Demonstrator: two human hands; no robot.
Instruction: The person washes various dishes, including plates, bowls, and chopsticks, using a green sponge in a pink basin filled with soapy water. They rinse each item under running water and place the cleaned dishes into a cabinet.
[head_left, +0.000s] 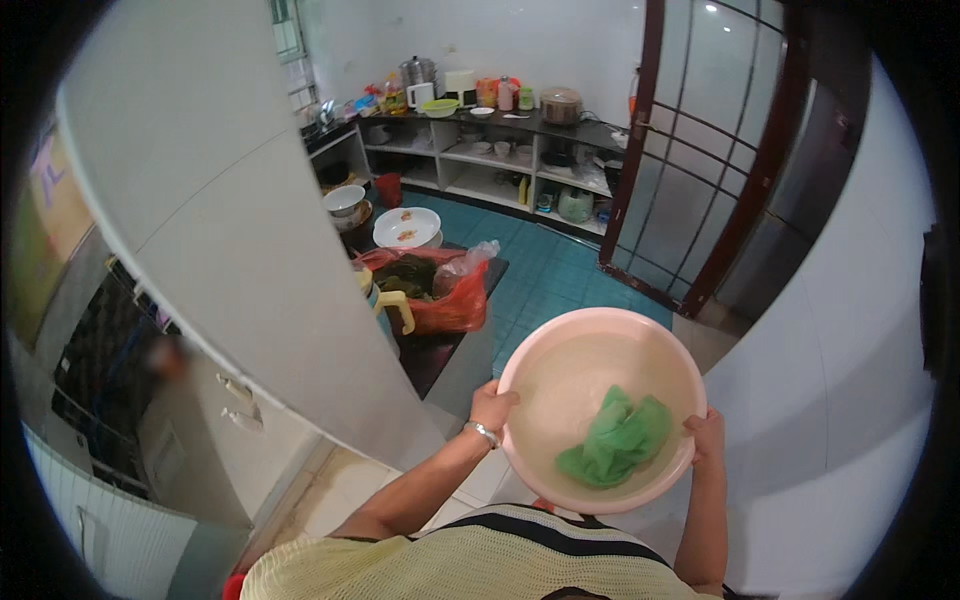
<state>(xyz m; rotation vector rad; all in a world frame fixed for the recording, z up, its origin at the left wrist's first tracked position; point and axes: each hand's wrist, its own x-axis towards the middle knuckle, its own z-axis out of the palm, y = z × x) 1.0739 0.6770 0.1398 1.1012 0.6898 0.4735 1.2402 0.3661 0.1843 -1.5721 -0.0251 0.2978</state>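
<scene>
A round pink plastic basin (602, 319) is held up in front of my body, with water (559, 375) in it. A crumpled green cloth (619, 442) lies partly soaked in the water, towards the near right side. My left hand (492, 409) grips the basin's left rim, thumb over the edge; a silvery bracelet (484, 433) circles that wrist. On the opposite rim my right hand (706, 436) has hold of it in the same way. The fingers beneath the basin are hidden.
White walls (247, 187) stand close on both sides. Ahead left, a dark counter (427, 360) bears a red plastic bag (457, 311) of leafy greens, a yellow-handled jug (397, 307) and a white dish (407, 225). A framed glass door (694, 142) stands right of the teal floor (517, 277).
</scene>
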